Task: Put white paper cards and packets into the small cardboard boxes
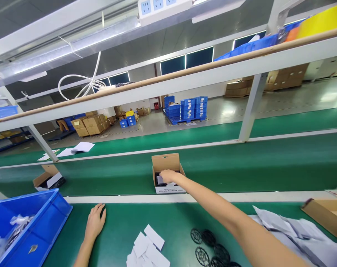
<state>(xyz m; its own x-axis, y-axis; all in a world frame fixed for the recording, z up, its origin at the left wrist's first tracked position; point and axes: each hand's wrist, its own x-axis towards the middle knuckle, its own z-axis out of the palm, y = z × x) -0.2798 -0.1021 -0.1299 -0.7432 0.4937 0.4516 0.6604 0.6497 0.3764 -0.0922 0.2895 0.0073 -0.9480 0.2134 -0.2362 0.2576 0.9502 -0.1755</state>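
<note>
The hands are apart. The right arm extends from the lower right, up and to the left across the tabletop (118,230). The right hand (167,176) is angled down into the open carton (170,189), its fingertips beside a pale item (160,180); whether they grip it cannot be told. The left hand (95,219) rests palm down on the tabletop, holding nothing, fingers close together, pointing away from the wearer.

The carton stands upright on the green belt (218,172), beyond the pale rail (229,197), near the middle of the view. Its long axis appears to run left to right, roughly parallel to the rail. The opening faces up, the printed front panel faces the wearer, and the flap (166,162) stands raised at the rear.

The carton is brown inside; its front is white with dark lettering. Dark contents show within, partly hidden by the right hand.
</note>
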